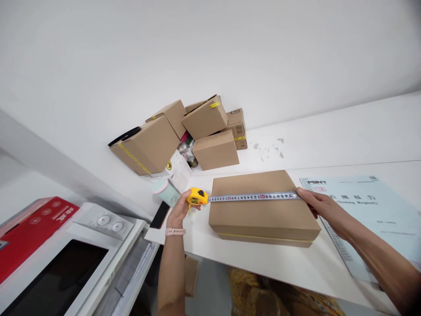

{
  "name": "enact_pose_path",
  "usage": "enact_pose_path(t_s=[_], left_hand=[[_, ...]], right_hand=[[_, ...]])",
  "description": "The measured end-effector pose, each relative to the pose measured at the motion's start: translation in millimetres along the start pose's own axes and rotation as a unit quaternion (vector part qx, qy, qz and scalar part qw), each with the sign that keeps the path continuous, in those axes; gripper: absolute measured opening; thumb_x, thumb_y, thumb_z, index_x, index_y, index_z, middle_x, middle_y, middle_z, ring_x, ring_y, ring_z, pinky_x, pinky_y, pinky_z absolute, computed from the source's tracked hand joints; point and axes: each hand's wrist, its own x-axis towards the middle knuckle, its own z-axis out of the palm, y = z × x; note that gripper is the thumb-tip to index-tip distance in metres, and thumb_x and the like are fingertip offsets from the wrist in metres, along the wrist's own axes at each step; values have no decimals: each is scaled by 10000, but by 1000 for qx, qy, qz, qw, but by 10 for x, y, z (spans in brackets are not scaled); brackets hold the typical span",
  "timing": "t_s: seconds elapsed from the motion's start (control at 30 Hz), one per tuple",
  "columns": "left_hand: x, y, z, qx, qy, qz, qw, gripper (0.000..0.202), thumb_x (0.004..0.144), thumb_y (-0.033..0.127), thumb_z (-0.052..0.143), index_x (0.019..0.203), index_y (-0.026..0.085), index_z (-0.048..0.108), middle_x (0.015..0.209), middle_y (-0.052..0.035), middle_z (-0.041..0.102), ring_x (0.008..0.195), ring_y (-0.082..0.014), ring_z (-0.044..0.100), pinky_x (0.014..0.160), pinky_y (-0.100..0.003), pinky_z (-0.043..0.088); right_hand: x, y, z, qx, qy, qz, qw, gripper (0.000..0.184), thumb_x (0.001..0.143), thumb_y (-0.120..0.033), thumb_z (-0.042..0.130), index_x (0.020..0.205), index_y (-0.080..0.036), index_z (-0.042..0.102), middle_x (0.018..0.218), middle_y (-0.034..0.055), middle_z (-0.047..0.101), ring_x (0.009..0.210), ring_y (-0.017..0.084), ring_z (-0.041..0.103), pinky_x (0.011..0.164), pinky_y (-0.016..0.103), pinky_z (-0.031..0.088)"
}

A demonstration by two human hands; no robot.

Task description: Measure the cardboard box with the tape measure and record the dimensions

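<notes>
A flat brown cardboard box (263,215) lies on the white table (296,267) in front of me. My left hand (180,210) is closed around a yellow tape measure case (197,196) just off the box's left edge. The tape blade (253,197) runs across the top of the box to its right edge. There my right hand (317,204) pinches the blade's end against the box's right side. A pink watch band sits on my left wrist.
Several stacked cardboard boxes (184,131) stand against the wall behind. A pale green cup (166,191) and a black phone (160,215) lie near my left hand. A light blue test report sheet (378,210) lies right. A white machine (66,263) and red box (29,228) are at lower left.
</notes>
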Motion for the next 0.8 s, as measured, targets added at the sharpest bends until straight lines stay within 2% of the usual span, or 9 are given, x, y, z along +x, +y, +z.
enact_pose_path(t_s=[0.07, 0.13, 0.27, 0.37, 0.43, 0.5, 0.63, 0.8], left_hand=[[9, 13, 36, -9, -8, -7, 1000, 412, 849, 503, 713, 934, 100, 729, 837, -102, 770, 681, -228, 721, 589, -347, 590], [10, 21, 70, -22, -11, -10, 1000, 428, 790, 485, 742, 933, 81, 738, 853, -133, 784, 709, -283, 742, 604, -391, 609], [1, 3, 94, -56, -10, -6, 998, 383, 778, 448, 738, 949, 106, 717, 871, -125, 791, 772, -306, 758, 675, -435, 627], [2, -30, 80, -77, -9, -1, 997, 364, 780, 424, 741, 974, 119, 699, 877, -110, 791, 804, -305, 761, 714, -457, 630], [6, -52, 69, -88, -11, 1, 996, 383, 765, 423, 757, 986, 118, 694, 884, -111, 791, 815, -311, 761, 718, -466, 632], [9, -71, 61, -96, -15, 2, 995, 405, 748, 429, 773, 990, 114, 693, 899, -118, 792, 825, -316, 761, 706, -460, 635], [16, -83, 52, -104, -28, 1, 994, 400, 753, 429, 774, 988, 115, 695, 928, -121, 797, 829, -310, 764, 696, -443, 641], [15, -42, -4, -96, -35, -10, 995, 355, 792, 407, 747, 988, 116, 698, 897, -115, 798, 809, -309, 772, 721, -448, 643]], right_hand=[[33, 27, 2, 53, -47, 33, 997, 560, 764, -775, 661, 687, -223, 605, 633, 26, 584, 591, 185, 534, 504, 304, 452], [60, 49, 18, 92, -68, 56, 992, 523, 758, -746, 696, 728, -230, 615, 693, 31, 619, 657, 201, 582, 554, 311, 504], [97, 36, 81, 166, -51, 88, 981, 446, 738, -675, 766, 827, -254, 648, 931, 60, 712, 857, 252, 673, 661, 335, 584], [105, -48, 156, 251, -34, 112, 961, 477, 720, -592, 815, 1101, -339, 680, 1268, 48, 696, 1104, 292, 676, 769, 353, 622], [99, -120, 208, 300, -59, 122, 944, 592, 753, -555, 793, 1296, -398, 617, 1427, 28, 627, 1229, 307, 638, 853, 380, 627], [89, -174, 248, 322, -77, 121, 936, 654, 794, -537, 753, 1403, -420, 546, 1513, 14, 566, 1304, 317, 599, 934, 410, 613], [106, -168, 248, 303, -63, 105, 945, 690, 825, -538, 715, 1468, -414, 496, 1592, -7, 486, 1398, 330, 521, 1060, 437, 552], [200, -37, 138, 175, -61, 47, 982, 588, 844, -585, 703, 1393, -409, 587, 1577, -27, 507, 1443, 334, 464, 1153, 475, 466]])
